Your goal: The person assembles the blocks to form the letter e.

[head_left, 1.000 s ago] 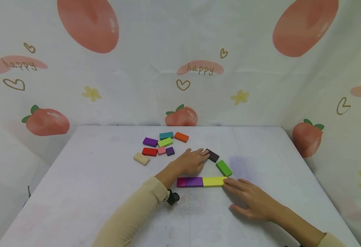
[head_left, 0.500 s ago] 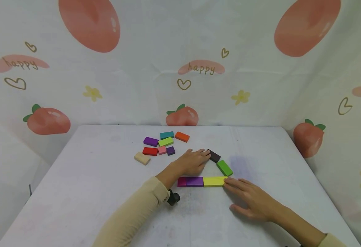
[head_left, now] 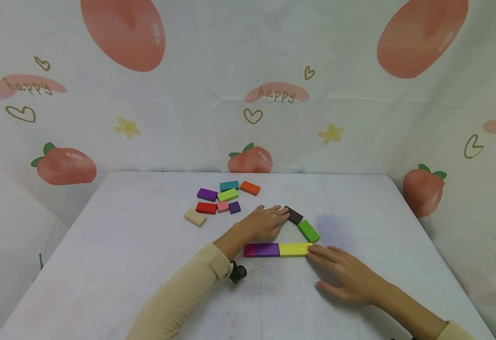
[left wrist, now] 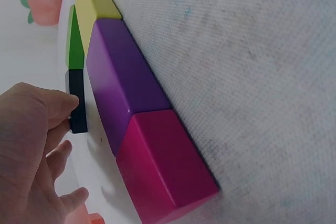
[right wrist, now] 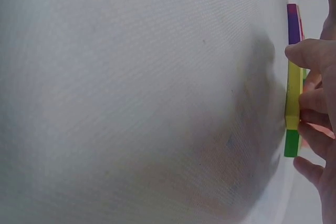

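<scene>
A magenta block, a purple block and a yellow block lie end to end in a straight row. From the row's right end a green block slants back, and beyond it a dark brown block slants left. My left hand pinches the dark block's left end; the left wrist view has the thumb against its side. The fingertips of my right hand touch the right end of the yellow block, fingers nearly straight and thumb held apart.
Further back on the white table lie several loose blocks, among them a red block, an orange block, a teal block and a cream block. A patterned cloth hangs behind the table.
The head view has shifted very slightly. Both hands and all the blocks stay where they were.
</scene>
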`<state>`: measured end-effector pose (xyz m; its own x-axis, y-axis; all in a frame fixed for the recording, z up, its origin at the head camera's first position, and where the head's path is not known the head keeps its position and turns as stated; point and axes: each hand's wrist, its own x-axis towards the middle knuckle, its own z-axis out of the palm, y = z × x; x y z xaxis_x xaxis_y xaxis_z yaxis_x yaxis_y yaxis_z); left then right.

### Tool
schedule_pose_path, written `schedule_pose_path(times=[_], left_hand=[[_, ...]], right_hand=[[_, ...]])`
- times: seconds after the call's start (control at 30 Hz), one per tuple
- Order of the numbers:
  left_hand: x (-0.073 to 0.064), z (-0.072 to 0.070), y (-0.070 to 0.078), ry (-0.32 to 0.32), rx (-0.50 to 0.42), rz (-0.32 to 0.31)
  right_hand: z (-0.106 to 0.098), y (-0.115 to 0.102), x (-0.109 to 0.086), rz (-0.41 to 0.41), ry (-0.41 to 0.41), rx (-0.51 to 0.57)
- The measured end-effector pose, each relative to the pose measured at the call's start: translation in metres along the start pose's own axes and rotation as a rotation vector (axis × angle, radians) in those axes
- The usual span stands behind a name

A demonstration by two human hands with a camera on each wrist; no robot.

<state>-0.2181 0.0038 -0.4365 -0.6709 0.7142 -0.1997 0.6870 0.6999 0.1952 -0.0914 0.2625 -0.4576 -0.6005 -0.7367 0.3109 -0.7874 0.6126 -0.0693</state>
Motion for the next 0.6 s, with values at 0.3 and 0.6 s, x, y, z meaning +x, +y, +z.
schedule_pose_path(times=[0.3,0.6], left_hand=[[0.0003,-0.0003,0.0004,0.0,-0.011,0.001],[-0.0003,0.0026,-0.0032,0.044,-0.016,-0.005]], right_hand=[[0.0008,0.0015,-0.0008,0.005,-0.006,-0.004],[0.0015,0.0014,-0.0007,0.013,-0.013,0.013]])
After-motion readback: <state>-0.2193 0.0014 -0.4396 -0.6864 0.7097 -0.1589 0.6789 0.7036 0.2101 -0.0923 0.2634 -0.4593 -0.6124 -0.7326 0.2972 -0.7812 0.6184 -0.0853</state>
